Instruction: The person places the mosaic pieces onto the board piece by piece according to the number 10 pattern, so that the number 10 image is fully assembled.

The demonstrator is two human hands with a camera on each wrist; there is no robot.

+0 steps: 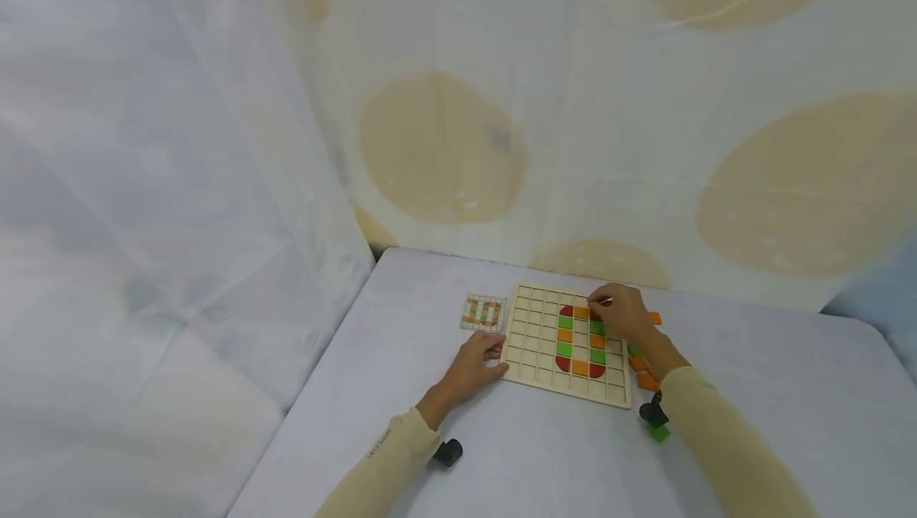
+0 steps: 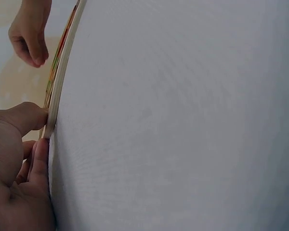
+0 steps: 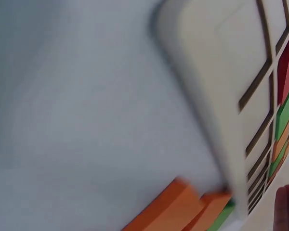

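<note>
Wooden and pale, the grid board lies flat on the grey tabletop. Red, orange and green tiles sit in its squares and make a big ring shape, like the number 0. The right hand rests over the top of that ring, with its fingers bent down onto a tile at the top right corner; it looks like it pinches the tile, but the tile is mostly hidden. The left hand lies on the tabletop and presses its thumb and fingers against the left edge of the board, with fingers fairly straight. Just left of the board's top corner lies a small pattern card that shows the number 10 in orange and green squares. More loose orange tiles lie on the tabletop just beside the board's right edge. The left sleeve has small dark writing, too tiny to read
</note>
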